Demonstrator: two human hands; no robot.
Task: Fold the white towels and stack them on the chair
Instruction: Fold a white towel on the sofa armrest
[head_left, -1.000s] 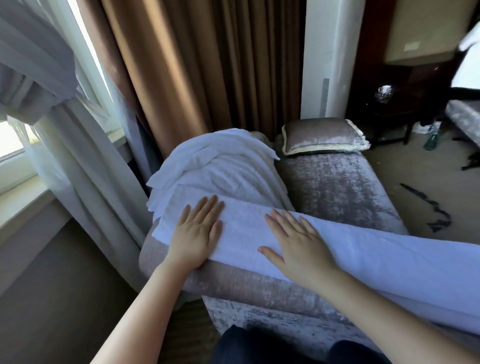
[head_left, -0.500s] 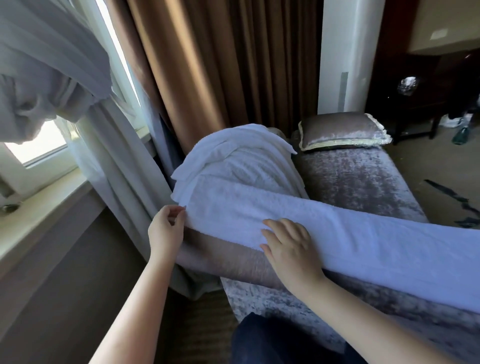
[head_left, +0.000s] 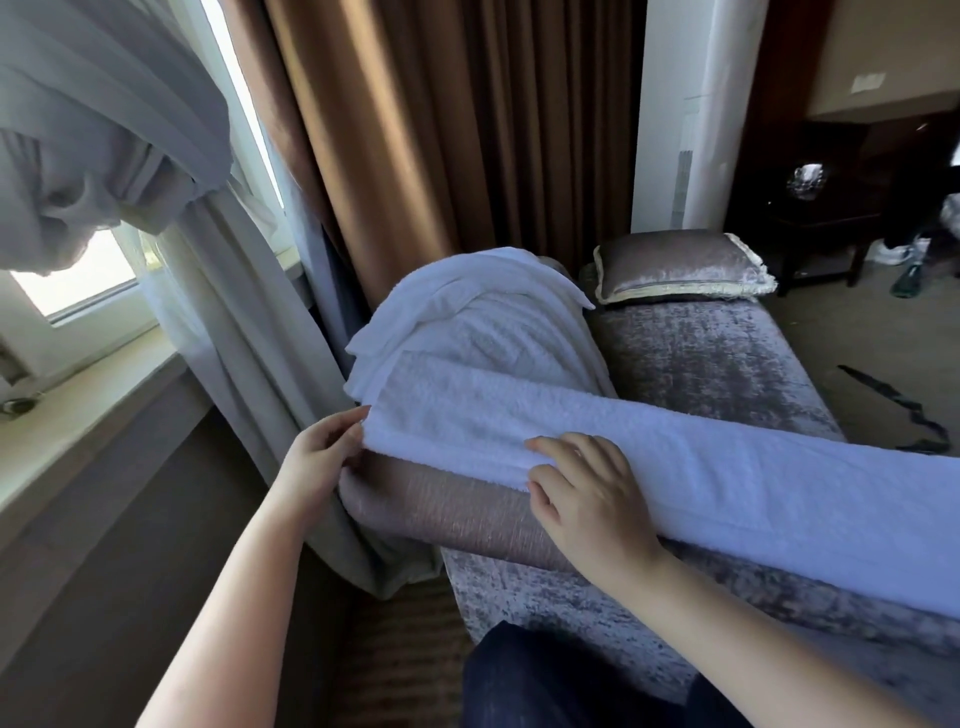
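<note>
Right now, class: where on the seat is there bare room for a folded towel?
Bare seat lies between the long towel, the towel pile and the cushion. The left end is crowded: pile, left hand pinching the towel, right hand resting on it.

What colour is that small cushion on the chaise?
Silvery mauve velvet cushion with pale cream edging; head view.
</note>
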